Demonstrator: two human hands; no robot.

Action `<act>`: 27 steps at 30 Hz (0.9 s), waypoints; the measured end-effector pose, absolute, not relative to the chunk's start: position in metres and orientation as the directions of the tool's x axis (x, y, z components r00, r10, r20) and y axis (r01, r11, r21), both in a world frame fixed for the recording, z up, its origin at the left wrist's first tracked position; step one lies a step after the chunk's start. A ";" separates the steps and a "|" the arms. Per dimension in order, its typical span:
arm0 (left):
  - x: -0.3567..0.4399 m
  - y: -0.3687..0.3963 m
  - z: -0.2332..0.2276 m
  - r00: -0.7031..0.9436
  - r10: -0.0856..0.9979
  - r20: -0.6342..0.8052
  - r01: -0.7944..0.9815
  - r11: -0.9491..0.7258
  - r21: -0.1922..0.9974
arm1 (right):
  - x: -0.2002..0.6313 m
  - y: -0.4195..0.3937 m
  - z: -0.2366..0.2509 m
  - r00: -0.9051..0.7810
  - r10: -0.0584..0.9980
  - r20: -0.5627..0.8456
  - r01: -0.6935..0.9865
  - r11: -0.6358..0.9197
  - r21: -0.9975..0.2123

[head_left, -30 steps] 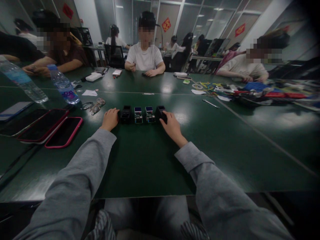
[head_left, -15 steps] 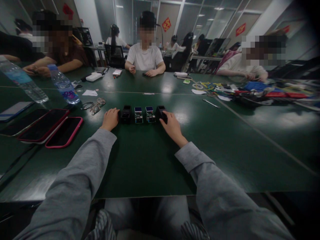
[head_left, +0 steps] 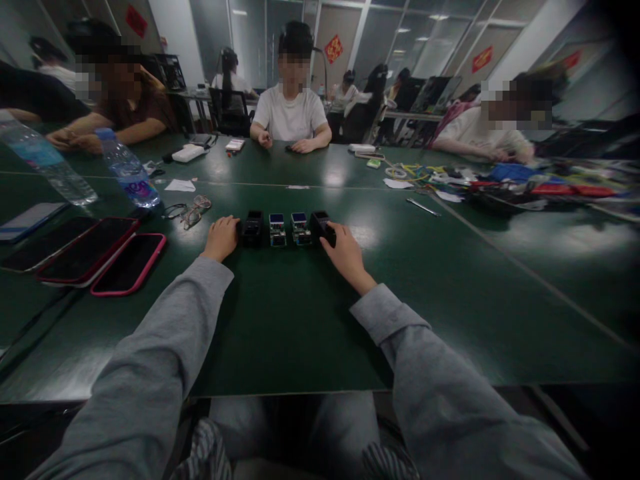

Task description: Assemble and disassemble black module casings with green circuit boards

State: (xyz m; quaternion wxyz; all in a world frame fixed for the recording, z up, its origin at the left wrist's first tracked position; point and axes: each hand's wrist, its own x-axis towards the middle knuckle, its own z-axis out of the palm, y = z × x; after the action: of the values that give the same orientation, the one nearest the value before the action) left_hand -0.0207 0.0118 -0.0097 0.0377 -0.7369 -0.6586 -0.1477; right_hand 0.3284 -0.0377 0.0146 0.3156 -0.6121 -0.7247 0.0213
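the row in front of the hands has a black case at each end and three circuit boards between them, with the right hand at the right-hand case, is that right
Not quite: the head view shows two circuit boards, not three, between the black cases. The rest stands, including the right hand at the right-hand case.

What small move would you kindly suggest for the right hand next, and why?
Perhaps the right hand could gently straighten the black case at the row's right end: that hand is touching it, and it looks slightly askew beside the neighbouring circuit board.
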 end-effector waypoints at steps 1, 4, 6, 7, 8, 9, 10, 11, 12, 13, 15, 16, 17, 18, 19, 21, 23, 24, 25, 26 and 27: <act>-0.021 0.012 -0.010 0.091 0.959 0.270 0.982 -0.131 0.135 | 0.329 -0.038 0.014 -0.050 0.899 0.434 0.874 0.250 -0.417; -0.022 0.012 -0.011 0.098 0.956 0.277 0.982 -0.138 0.131 | 0.329 -0.037 0.014 -0.049 0.895 0.443 0.871 0.255 -0.419; -0.022 0.012 -0.011 0.100 0.955 0.279 0.981 -0.141 0.131 | 0.329 -0.038 0.014 -0.048 0.893 0.448 0.868 0.260 -0.424; -0.022 0.012 -0.011 0.101 0.955 0.278 0.981 -0.141 0.131 | 0.329 -0.038 0.014 -0.046 0.891 0.451 0.865 0.261 -0.428; -0.022 0.012 -0.011 0.102 0.955 0.279 0.981 -0.143 0.129 | 0.329 -0.037 0.014 -0.043 0.890 0.454 0.862 0.262 -0.433; -0.022 0.012 -0.012 0.103 0.954 0.280 0.982 -0.143 0.127 | 0.329 -0.037 0.014 -0.039 0.889 0.456 0.858 0.264 -0.441; -0.022 0.012 -0.012 0.104 0.954 0.281 0.982 -0.143 0.124 | 0.329 -0.036 0.013 -0.031 0.888 0.459 0.851 0.264 -0.453; -0.022 0.013 -0.012 0.104 0.954 0.282 0.982 -0.143 0.122 | 0.330 -0.034 0.012 -0.019 0.887 0.462 0.842 0.263 -0.472; -0.023 0.013 -0.012 0.105 0.953 0.283 0.982 -0.144 0.120 | 0.331 -0.033 0.011 -0.001 0.885 0.465 0.828 0.262 -0.496; -0.023 0.013 -0.013 0.105 0.953 0.284 0.983 -0.143 0.118 | 0.332 -0.030 0.010 0.022 0.883 0.469 0.809 0.260 -0.527; -0.023 0.014 -0.013 0.103 0.953 0.286 0.983 -0.141 0.116 | 0.335 -0.025 0.007 0.075 0.875 0.478 0.756 0.262 -0.600; -0.023 0.014 -0.013 0.103 0.952 0.288 0.983 -0.142 0.117 | 0.337 -0.022 0.005 0.104 0.872 0.478 0.729 0.260 -0.633; -0.023 0.014 -0.013 0.102 0.952 0.288 0.983 -0.141 0.119 | 0.339 -0.019 0.004 0.132 0.870 0.476 0.706 0.254 -0.661; -0.023 0.014 -0.013 0.101 0.952 0.288 0.982 -0.141 0.123 | 0.341 -0.017 0.003 0.157 0.868 0.471 0.693 0.243 -0.679; -0.023 0.014 -0.013 0.099 0.953 0.287 0.982 -0.141 0.127 | 0.342 -0.015 0.002 0.178 0.866 0.467 0.692 0.228 -0.685; -0.022 0.013 -0.013 0.093 0.953 0.288 0.982 -0.136 0.134 | 0.344 -0.012 0.000 0.216 0.858 0.465 0.720 0.182 -0.670; -0.022 0.013 -0.013 0.089 0.952 0.292 0.981 -0.135 0.141 | 0.345 -0.010 -0.002 0.242 0.850 0.468 0.759 0.135 -0.637; -0.022 0.013 -0.013 0.091 0.952 0.293 0.980 -0.138 0.144 | 0.346 -0.009 -0.003 0.254 0.846 0.468 0.773 0.113 -0.624; -0.022 0.014 -0.013 0.092 0.952 0.292 0.979 -0.140 0.147 | 0.346 -0.009 -0.003 0.264 0.843 0.469 0.783 0.097 -0.614; -0.022 0.014 -0.013 0.093 0.952 0.290 0.979 -0.142 0.150 | 0.345 -0.009 -0.003 0.268 0.838 0.475 0.792 0.090 -0.604; -0.023 0.014 -0.014 0.095 0.953 0.289 0.978 -0.143 0.152 | 0.345 -0.010 -0.003 0.264 0.832 0.489 0.802 0.092 -0.590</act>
State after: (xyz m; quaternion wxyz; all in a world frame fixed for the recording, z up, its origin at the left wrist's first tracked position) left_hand -0.0227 0.0141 -0.0135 0.0392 -0.7388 -0.6533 -0.1606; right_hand 0.3451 -0.0096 -0.0035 0.4225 -0.6735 -0.6063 0.0176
